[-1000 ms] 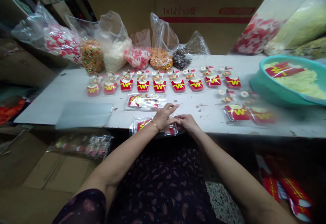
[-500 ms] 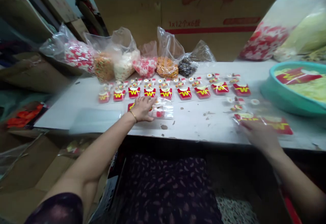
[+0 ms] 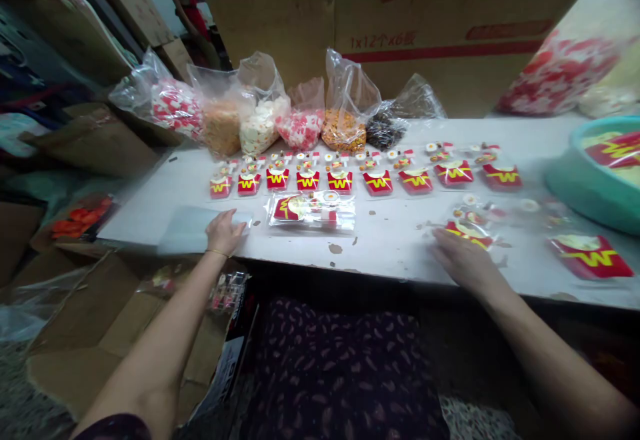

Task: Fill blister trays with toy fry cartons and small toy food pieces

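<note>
My left hand (image 3: 225, 232) rests at the right end of a stack of clear plastic bags (image 3: 185, 228), fingers forward and thumb apart. Just right of it lies a filled clear packet (image 3: 313, 212) with a red toy french fries box and small toy food pieces. My right hand (image 3: 463, 257) has its fingers on the near left edge of a toy french fries packet (image 3: 469, 232); its fingertips are partly hidden. Farther right another red fries packet (image 3: 593, 257) lies flat. Behind runs a row of several fries pieces (image 3: 340, 182), each with small toy food above it.
Clear bags of small coloured parts (image 3: 300, 127) line the back of the white table (image 3: 390, 253). A turquoise basin (image 3: 575, 173) stands at the right. An open cardboard box (image 3: 75, 360) sits below left. A person in a red apron (image 3: 193, 7) stands far back.
My left hand has moved left off the filled packet to the plastic bags. My right hand has shifted left with one fries packet, which now lies apart from the other. The view has turned slightly.
</note>
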Demonstrator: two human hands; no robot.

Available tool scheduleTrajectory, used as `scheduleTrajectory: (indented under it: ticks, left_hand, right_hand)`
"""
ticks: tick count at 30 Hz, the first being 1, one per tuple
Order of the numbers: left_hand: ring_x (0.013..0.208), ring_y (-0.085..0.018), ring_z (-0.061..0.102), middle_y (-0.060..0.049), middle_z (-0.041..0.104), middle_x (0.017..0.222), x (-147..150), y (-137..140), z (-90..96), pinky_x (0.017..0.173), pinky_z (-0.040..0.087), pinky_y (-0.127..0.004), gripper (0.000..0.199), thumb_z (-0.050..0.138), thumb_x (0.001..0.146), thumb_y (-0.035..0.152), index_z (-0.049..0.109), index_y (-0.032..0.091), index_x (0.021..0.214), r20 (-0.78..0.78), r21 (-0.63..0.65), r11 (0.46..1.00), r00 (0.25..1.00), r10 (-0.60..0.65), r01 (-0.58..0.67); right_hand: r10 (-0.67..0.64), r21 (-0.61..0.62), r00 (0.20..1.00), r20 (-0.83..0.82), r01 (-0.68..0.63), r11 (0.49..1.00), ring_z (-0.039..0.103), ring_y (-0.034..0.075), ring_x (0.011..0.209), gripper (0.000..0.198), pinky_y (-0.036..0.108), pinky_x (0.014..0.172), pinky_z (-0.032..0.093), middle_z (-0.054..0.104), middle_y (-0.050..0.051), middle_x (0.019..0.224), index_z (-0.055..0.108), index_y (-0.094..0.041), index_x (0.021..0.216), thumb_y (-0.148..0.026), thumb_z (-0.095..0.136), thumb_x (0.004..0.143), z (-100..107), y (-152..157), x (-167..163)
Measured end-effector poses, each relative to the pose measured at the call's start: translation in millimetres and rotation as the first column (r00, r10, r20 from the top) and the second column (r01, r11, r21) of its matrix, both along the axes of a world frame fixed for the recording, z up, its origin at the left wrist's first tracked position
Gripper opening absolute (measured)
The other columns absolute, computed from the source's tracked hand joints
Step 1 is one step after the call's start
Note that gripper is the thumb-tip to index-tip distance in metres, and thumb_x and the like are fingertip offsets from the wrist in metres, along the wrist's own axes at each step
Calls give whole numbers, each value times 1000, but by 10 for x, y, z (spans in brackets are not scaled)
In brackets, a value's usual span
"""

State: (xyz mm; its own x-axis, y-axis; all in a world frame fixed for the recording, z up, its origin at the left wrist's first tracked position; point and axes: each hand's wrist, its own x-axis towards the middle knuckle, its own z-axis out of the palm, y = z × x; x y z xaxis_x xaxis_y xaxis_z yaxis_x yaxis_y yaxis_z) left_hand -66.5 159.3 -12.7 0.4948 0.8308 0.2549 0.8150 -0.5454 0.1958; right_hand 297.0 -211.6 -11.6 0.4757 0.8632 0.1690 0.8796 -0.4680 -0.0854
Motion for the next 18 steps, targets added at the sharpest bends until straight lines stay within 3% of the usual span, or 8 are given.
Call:
scheduleTrajectory:
  ticks: [3, 6, 10, 15, 18]
  left_hand:
    - [106, -25, 49, -8, 54, 115, -362, 175, -97, 89, 39, -36, 39, 55, 70, 39, 56, 20, 104, -146, -126, 992, 989, -7, -12]
    - [100, -22, 51, -3, 58, 107, -413, 225, -132, 86, 40, -34, 21, 52, 71, 36, 61, 23, 86, -156, -155, 988, 987, -33, 9]
    - [90, -22, 53, -5, 59, 92, -351, 280, -151, 81, 42, -36, 18, 45, 74, 31, 60, 20, 73, -175, -161, 985, 981, -82, 54]
    - [93, -22, 52, -8, 58, 93, -436, 430, -226, 87, 40, -36, 21, 47, 69, 35, 60, 19, 74, -79, -173, 958, 966, -246, 230]
    - [94, -21, 52, -7, 58, 96, -481, 440, -255, 90, 39, -33, 26, 53, 64, 39, 61, 18, 78, 13, -188, 930, 947, -320, 316]
  right_hand:
    - [87, -59, 995, -58, -90, 994, 53, 24, 109, 41, 40, 91, 44, 56, 12, 119, 55, -16, 114, -33, 36, 82, 86, 322, -245]
    - [151, -102, 984, -95, -160, 982, 51, 24, 110, 42, 40, 92, 43, 53, 10, 123, 54, -18, 116, -32, 38, 81, 152, 456, -299]
    - [233, -103, 963, -135, -247, 964, 45, 27, 117, 50, 43, 96, 39, 44, 10, 132, 47, -19, 124, -40, 42, 79, 240, 291, 8]
    - [121, -306, 968, -218, -186, 934, 25, 37, 127, 90, 51, 97, 33, 32, 16, 139, 32, -15, 135, -53, 62, 59, 268, -24, 524]
    - [89, -372, 978, -188, -155, 915, 27, 41, 125, 89, 57, 91, 33, 33, 15, 138, 31, -22, 135, -48, 63, 57, 212, -45, 635]
